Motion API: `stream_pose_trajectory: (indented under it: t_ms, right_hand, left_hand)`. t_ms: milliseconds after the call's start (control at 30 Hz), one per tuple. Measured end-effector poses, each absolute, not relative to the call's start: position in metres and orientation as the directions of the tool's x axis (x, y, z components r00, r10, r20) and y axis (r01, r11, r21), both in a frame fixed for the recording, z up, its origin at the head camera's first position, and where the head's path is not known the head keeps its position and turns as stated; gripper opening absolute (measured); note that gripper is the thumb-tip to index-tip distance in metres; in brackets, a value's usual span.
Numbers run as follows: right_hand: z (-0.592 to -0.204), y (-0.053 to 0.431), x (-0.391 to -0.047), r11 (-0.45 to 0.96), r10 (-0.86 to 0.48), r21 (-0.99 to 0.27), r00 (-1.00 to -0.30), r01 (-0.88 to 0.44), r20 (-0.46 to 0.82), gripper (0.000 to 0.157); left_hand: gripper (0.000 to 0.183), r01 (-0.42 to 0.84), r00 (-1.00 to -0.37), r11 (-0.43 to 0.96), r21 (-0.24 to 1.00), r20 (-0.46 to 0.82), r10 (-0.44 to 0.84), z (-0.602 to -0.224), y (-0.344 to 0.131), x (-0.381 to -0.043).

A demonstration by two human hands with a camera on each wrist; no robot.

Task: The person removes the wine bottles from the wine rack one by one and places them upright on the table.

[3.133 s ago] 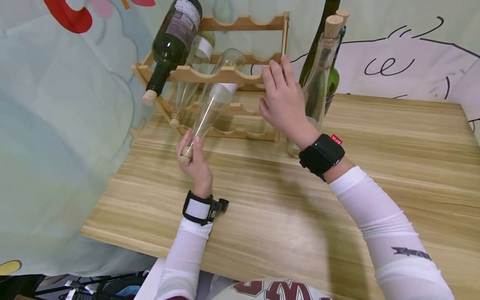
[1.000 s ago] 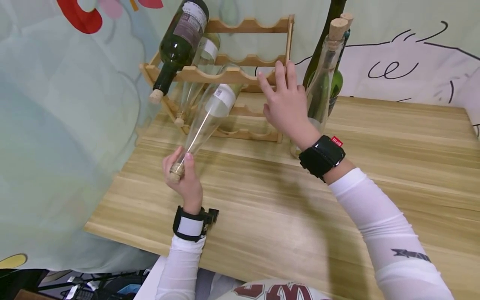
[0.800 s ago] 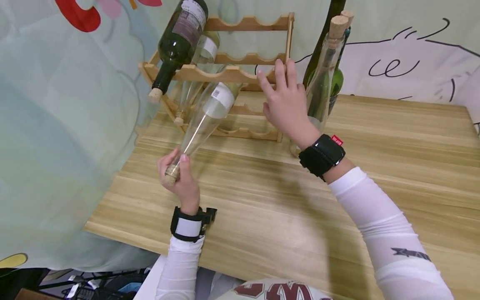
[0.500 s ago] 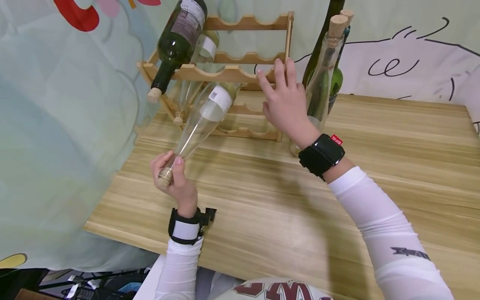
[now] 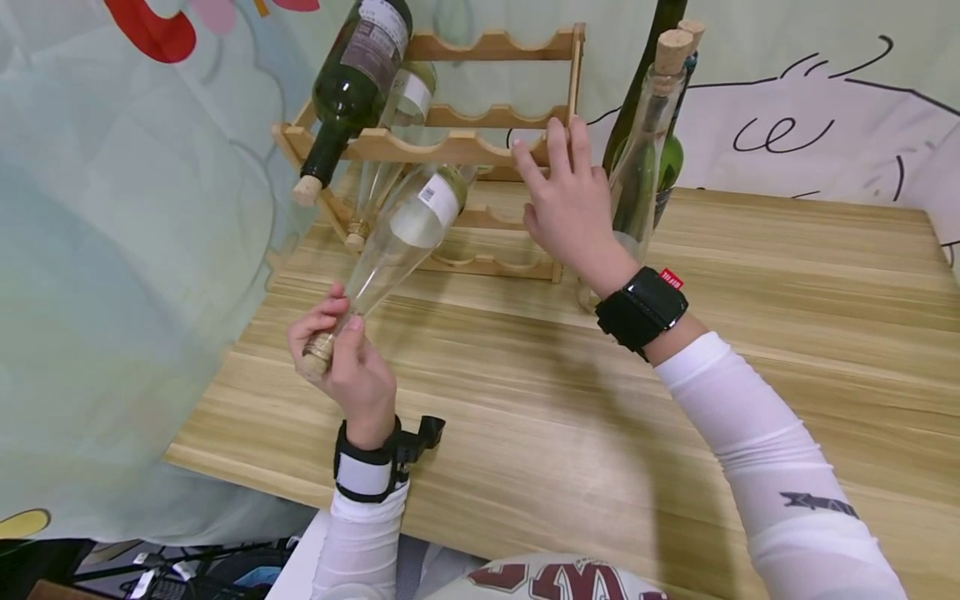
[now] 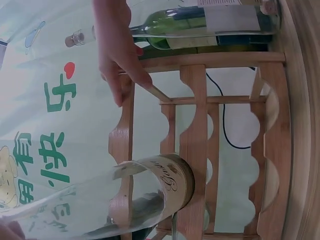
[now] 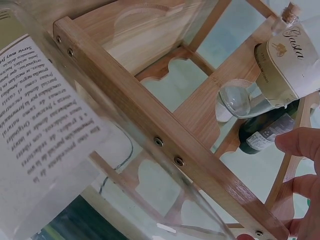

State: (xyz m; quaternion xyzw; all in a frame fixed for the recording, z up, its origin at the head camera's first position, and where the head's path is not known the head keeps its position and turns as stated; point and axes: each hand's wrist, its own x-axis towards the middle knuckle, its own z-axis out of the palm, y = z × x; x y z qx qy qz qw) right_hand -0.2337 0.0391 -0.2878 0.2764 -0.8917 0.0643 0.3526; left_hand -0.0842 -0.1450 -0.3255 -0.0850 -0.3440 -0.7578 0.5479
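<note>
My left hand grips the corked neck of a clear glass wine bottle. The bottle slants up and away, its base close to the front of the wooden wine rack. A white label wraps the bottle near that base. My right hand rests on the right end of the rack's upper front rail, fingers spread over the wood. In the right wrist view, its fingers appear at the right edge, beside the rack's frame.
A dark green bottle lies on the rack's upper tier at the left. Another clear bottle lies below it. Right of the rack stand a corked clear bottle and green bottles. The wooden table extends toward me.
My left hand has moved down and left, drawing the clear bottle's base out from behind the upper front rail. My right hand stays on the rack, its index finger now spread farther left.
</note>
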Motion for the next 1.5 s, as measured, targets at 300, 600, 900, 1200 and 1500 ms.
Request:
stream_pose_trajectory:
  t_ms: [300,600,900,1200,1500]
  right_hand:
    - [-0.289,0.038,-0.233,0.84,-0.457,0.09,-0.606,-0.536,0.651,0.049]
    - [-0.287,0.039,-0.234,0.843,-0.441,0.075,-0.606,-0.532,0.662,0.049]
    - [-0.287,0.038,-0.234,0.84,-0.451,0.073,-0.616,-0.538,0.646,0.05]
    - [-0.287,0.039,-0.234,0.84,-0.453,0.067,-0.627,-0.539,0.634,0.056]
    - [-0.288,0.039,-0.234,0.842,-0.46,0.076,-0.636,-0.535,0.62,0.062]
  left_hand:
    - [0.026,0.895,-0.397,-0.21,0.394,0.486,-0.779,-0.321,-0.143,-0.08]
    - [0.026,0.934,-0.321,-0.174,0.311,0.522,-0.79,-0.309,-0.142,-0.074]
    - [0.025,0.954,-0.295,-0.203,0.218,0.581,-0.759,-0.304,-0.142,-0.068]
    - [0.024,0.966,-0.255,-0.168,0.196,0.614,-0.747,-0.299,-0.141,-0.065]
    - [0.026,0.973,-0.231,-0.182,0.142,0.605,-0.762,-0.295,-0.141,-0.058]
